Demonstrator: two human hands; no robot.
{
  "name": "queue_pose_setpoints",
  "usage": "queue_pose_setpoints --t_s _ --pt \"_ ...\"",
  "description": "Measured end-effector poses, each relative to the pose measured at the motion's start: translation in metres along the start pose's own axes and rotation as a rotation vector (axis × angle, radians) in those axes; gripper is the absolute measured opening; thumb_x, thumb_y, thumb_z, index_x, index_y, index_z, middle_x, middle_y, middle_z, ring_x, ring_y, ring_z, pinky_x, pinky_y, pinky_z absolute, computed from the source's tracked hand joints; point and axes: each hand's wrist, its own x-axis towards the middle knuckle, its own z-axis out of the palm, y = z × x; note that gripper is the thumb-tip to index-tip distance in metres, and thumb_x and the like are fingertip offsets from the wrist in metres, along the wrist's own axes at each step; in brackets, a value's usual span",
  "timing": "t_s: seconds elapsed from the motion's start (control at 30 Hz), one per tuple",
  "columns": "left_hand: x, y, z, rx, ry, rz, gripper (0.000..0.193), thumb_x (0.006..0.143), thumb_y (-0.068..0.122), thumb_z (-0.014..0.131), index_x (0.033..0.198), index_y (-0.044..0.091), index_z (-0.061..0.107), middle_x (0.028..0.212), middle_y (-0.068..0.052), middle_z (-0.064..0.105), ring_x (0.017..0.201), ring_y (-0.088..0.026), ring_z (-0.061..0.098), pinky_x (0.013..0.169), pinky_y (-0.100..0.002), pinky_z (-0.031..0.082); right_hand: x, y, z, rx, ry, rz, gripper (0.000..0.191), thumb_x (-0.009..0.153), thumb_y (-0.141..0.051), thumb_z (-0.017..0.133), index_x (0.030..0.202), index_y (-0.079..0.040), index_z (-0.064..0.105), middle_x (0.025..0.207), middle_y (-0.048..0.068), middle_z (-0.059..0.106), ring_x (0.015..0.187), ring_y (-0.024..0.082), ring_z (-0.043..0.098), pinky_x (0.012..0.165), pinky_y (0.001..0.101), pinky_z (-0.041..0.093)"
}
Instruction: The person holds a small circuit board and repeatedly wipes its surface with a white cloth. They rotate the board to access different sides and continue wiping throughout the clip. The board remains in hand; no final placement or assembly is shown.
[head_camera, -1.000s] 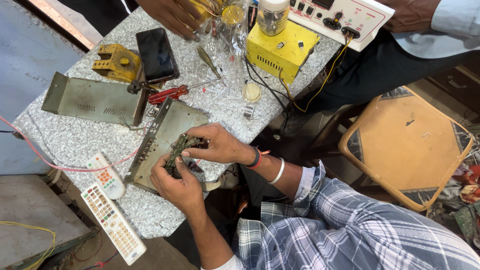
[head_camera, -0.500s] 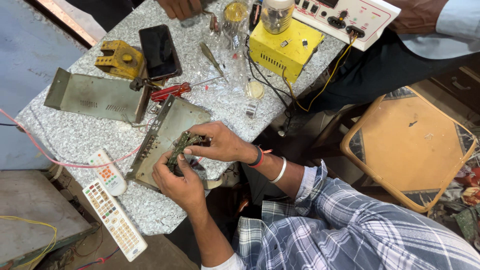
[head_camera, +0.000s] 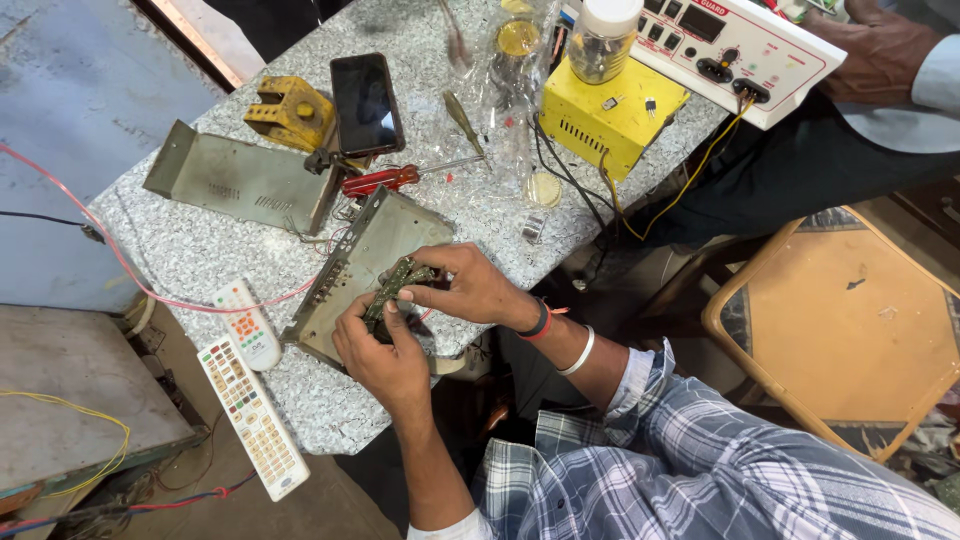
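Note:
Both my hands hold a small green circuit board (head_camera: 398, 285) just above an open grey metal chassis (head_camera: 352, 268) near the speckled table's front edge. My left hand (head_camera: 380, 352) grips the board's near end from below. My right hand (head_camera: 470, 290), with a dark band and a white bangle at the wrist, pinches the far end with its fingertips. Thin red wires run from the board into the chassis.
Two white remotes (head_camera: 245, 385) lie left of the chassis. Behind it are a grey metal cover (head_camera: 235, 180), a red-handled screwdriver (head_camera: 385, 180), a black phone (head_camera: 366, 103), a yellow part (head_camera: 292, 112) and a yellow box (head_camera: 610, 110). Another person's hand (head_camera: 880, 55) rests on a white instrument (head_camera: 740, 45). A stool (head_camera: 850, 320) stands at right.
The view has moved closer and shifted. My hands have stayed on the circuit board over the chassis, turning it slightly. The other person's hand at the table's far edge has left the view.

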Motion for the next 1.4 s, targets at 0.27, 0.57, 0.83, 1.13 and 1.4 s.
queue_pose_setpoints --t_s 0.27,0.57,0.83,1.13,1.4 --pt "0.000 -0.001 -0.001 -0.004 -0.003 -0.018 0.025 0.099 0.017 0.069 0.116 0.000 0.064 0.110 -0.015 0.064 0.111 -0.037 0.058 0.095 -0.049 0.045 0.000 0.000 0.000 -0.007 0.001 -0.030 0.029 0.093 -0.028 0.079 0.106 -0.003 0.072 0.077 0.006 0.069 0.067 0.011 0.061 0.061 0.0295 0.050" --pt "-0.001 -0.003 0.001 0.004 -0.001 -0.004 0.025 0.100 0.018 0.068 0.116 0.000 0.063 0.110 -0.015 0.064 0.111 -0.037 0.059 0.095 -0.050 0.045 0.001 0.000 -0.001 -0.014 -0.005 -0.012 0.029 0.092 -0.027 0.079 0.107 -0.003 0.072 0.076 0.007 0.070 0.065 0.013 0.063 0.059 0.0299 0.049" --pt "-0.003 0.000 0.006 0.008 0.009 0.012 0.026 0.103 0.021 0.068 0.115 -0.001 0.062 0.110 -0.016 0.064 0.110 -0.037 0.058 0.094 -0.049 0.045 -0.001 0.005 -0.004 -0.012 0.003 -0.020 0.029 0.092 -0.027 0.080 0.108 -0.004 0.072 0.082 0.008 0.072 0.067 0.014 0.066 0.059 0.0303 0.050" --pt "-0.004 0.002 0.008 -0.001 0.015 0.016 0.025 0.103 0.019 0.069 0.114 -0.002 0.061 0.109 -0.017 0.063 0.107 -0.037 0.059 0.093 -0.049 0.046 -0.002 0.009 -0.006 -0.033 0.009 -0.037 0.029 0.092 -0.028 0.080 0.107 -0.005 0.073 0.080 0.008 0.071 0.065 0.014 0.065 0.059 0.0301 0.050" --pt "-0.003 0.000 0.010 0.005 0.020 0.026 0.026 0.102 0.020 0.069 0.114 -0.002 0.062 0.109 -0.017 0.064 0.107 -0.038 0.059 0.093 -0.049 0.046 -0.001 0.011 -0.006 -0.022 0.008 -0.026 0.029 0.092 -0.028 0.079 0.107 -0.004 0.072 0.080 0.008 0.071 0.065 0.014 0.065 0.059 0.0298 0.051"
